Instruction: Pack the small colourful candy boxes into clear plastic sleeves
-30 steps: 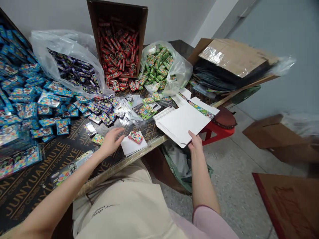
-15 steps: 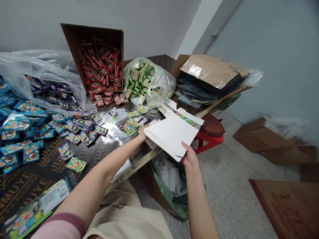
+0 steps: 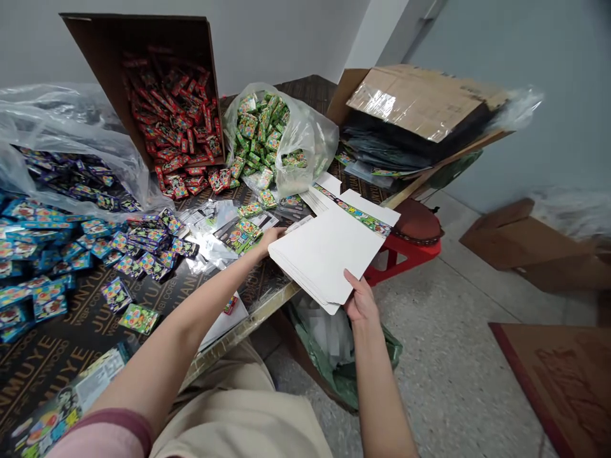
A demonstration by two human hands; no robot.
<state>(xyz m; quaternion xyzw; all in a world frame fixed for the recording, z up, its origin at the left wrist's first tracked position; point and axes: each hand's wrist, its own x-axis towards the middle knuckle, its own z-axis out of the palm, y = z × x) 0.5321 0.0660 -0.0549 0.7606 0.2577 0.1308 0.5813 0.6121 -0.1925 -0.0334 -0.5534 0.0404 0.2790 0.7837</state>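
Note:
A stack of white cards (image 3: 329,254) is held between my hands over the table's front edge, blank side up. My right hand (image 3: 361,299) grips its near right corner, thumb on top and fingers underneath. At the left edge, my left hand (image 3: 270,240) closes against the stack, its fingers partly hidden by it. Beyond the stack lies more white card with a colourful printed strip (image 3: 365,218). Close to my left hand are clear plastic sleeves (image 3: 210,235) and small green packets (image 3: 243,235). A small red packet (image 3: 230,305) rests on white paper below my left forearm.
Red packets (image 3: 176,121) fill a tipped carton; green ones (image 3: 260,124) fill a clear bag. Blue packets (image 3: 50,299) and purple packets (image 3: 147,245) are heaped left. A cardboard box (image 3: 420,102) stands back right, a red stool (image 3: 405,254) beside the table, a green-lined bin (image 3: 329,337) below.
My view has shifted slightly, and the small red packet now shows below my left forearm. Both hands stay on the white cards, whose near edges now show more layers.

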